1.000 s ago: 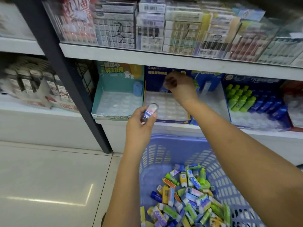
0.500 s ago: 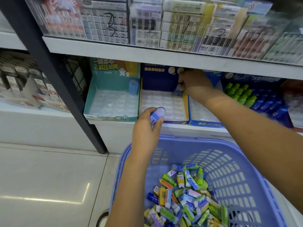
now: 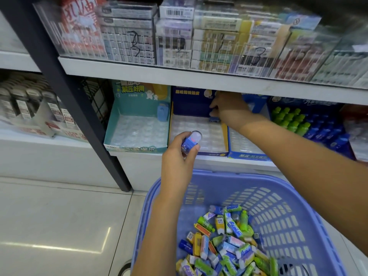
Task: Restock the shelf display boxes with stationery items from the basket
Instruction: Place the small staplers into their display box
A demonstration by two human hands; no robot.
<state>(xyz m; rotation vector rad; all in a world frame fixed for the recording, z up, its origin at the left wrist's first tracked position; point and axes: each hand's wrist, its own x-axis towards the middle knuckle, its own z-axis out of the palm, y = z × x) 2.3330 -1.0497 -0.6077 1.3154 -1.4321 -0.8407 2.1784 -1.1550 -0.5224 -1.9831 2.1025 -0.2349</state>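
Note:
My left hand (image 3: 179,156) grips a small blue eraser (image 3: 191,141) with a clear rounded cap, in front of the dark blue display box (image 3: 199,134). My right hand (image 3: 229,109) reaches to the back right corner of that box, where its fingers rest on a small blue item (image 3: 215,118) standing in the clear slotted tray. Below, the blue plastic basket (image 3: 278,206) holds several mixed erasers (image 3: 225,242) in green, blue, yellow and white wrappers.
A teal display box (image 3: 137,132) stands to the left with one blue item (image 3: 163,112) at its back. A blue box (image 3: 247,148) and green and blue bottles (image 3: 298,120) stand to the right. A black upright post (image 3: 65,92) runs down the shelf. Stacked packs fill the upper shelf (image 3: 179,72).
My right hand has moved from the box's back middle to its back right corner and lower onto the tray. My left hand stays in place with the eraser.

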